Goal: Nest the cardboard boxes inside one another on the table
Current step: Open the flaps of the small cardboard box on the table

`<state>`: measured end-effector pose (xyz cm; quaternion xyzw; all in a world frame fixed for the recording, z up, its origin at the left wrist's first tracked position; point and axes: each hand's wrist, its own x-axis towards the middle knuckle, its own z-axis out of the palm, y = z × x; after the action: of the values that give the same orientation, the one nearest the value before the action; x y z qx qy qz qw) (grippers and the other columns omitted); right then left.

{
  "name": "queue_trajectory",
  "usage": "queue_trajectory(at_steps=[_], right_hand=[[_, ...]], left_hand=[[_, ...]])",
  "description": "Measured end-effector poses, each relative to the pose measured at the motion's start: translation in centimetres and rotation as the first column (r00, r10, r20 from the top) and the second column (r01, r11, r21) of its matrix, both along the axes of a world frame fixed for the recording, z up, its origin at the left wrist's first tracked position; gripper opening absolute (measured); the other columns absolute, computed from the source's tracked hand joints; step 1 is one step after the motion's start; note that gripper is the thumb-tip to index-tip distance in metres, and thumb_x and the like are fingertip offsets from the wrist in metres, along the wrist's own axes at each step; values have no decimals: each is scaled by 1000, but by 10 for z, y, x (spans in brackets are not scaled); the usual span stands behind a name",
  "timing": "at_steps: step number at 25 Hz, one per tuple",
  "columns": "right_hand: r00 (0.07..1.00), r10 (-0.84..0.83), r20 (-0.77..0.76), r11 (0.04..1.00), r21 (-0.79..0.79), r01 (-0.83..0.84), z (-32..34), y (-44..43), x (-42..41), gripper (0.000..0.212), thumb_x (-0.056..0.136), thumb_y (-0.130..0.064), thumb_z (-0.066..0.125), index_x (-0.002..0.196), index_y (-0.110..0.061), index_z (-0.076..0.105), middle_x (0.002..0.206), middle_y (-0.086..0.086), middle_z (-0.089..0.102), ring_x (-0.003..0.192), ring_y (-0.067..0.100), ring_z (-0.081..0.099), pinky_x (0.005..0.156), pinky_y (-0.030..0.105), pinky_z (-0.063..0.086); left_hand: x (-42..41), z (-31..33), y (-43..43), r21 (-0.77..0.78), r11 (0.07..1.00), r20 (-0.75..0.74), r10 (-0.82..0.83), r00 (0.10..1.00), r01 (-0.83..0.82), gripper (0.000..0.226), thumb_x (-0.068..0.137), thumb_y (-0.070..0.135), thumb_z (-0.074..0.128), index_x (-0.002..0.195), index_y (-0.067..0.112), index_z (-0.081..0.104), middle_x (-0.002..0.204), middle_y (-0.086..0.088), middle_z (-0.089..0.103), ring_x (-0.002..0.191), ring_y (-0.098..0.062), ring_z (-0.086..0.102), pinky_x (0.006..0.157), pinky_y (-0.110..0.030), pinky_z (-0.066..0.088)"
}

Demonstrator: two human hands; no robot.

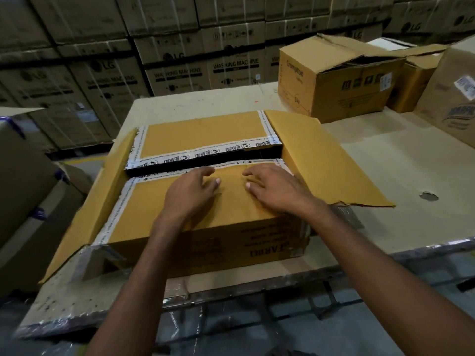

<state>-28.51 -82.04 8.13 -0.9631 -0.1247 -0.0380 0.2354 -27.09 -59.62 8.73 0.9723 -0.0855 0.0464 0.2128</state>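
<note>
Matt mustard-brown cardboard box (159,201) with smooth flaps, glossy white tape (213,151) along the flap edges, pale matt cardboard table top (385,155), scuffed and torn, shiny crinkled plastic film (442,244) on its front edge, creased matt corrugated far box (344,91)

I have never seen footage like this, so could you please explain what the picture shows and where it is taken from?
There is no machine here. A person wears one camera on the head, which looks down at their own arms, and this is the only view. The left hand and right hand rest with relaxed fingers on the near flap of a big box on the table. Nothing is gripped. Its side flaps are folded outward. A smaller box stands further back on the right, and stacked cartons fill the background.
</note>
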Motion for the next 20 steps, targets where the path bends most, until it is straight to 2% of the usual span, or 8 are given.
queue_trajectory(at_steps=[4,9,12,14,16,17,18,20], right_hand=[[994,41,-106,997,-56,-47,-3,34,35,49,107,-45,45,152,-27,47,158,-1,47,144,21,42,119,45,34],[978,-3,-208,984,-173,-34,4,58,73,69,105,-65,27,160,-24,34,165,3,36,153,25,30,124,59,18],[954,-19,-300,979,-199,-43,14,65,84,76,101,-73,18,148,-24,51,155,5,50,142,30,45,119,62,24],[954,-22,-298,990,-137,-20,22,66,86,71,102,-71,23,116,-16,67,128,8,67,116,29,60,107,53,41],[968,-11,-249,999,-36,2,31,61,88,58,104,-61,40,91,-10,64,99,5,68,92,23,61,80,35,46],[975,-10,-223,1000,-5,9,38,57,88,46,103,-53,51,92,-12,68,97,2,69,90,21,61,76,33,45],[978,-11,-210,1000,23,16,46,52,87,33,101,-45,59,102,-16,75,102,-1,71,95,19,64,78,33,49],[981,-25,-190,993,106,46,66,44,84,25,96,-33,69,117,-21,77,113,-4,73,101,17,67,84,35,57]], left_hand=[[13,-7,52,78,993,-52,98,994,-93,44,109,40,45,148,21,54,143,-7,62,127,-29,59,96,-41,47],[30,-4,81,51,998,-110,32,993,-27,42,111,38,37,140,16,59,135,-11,66,123,-32,61,98,-44,49],[43,7,87,73,997,-186,21,982,-7,47,110,47,34,127,15,65,119,-8,71,113,-30,65,97,-47,52],[47,12,89,84,996,-209,8,978,10,53,108,56,35,124,17,66,116,-5,72,111,-27,66,95,-46,53],[47,18,90,77,997,-91,-18,996,25,52,105,60,40,129,23,67,123,0,73,114,-23,66,94,-42,54],[45,22,90,72,997,16,-34,999,33,52,103,61,44,133,25,66,127,3,72,116,-21,66,92,-39,54],[44,26,91,70,996,114,-55,992,47,53,102,62,46,137,26,64,131,4,71,118,-20,66,93,-38,53],[45,35,92,84,992,208,-108,972,92,55,102,59,50,144,24,58,136,1,68,122,-22,64,100,-43,51]])
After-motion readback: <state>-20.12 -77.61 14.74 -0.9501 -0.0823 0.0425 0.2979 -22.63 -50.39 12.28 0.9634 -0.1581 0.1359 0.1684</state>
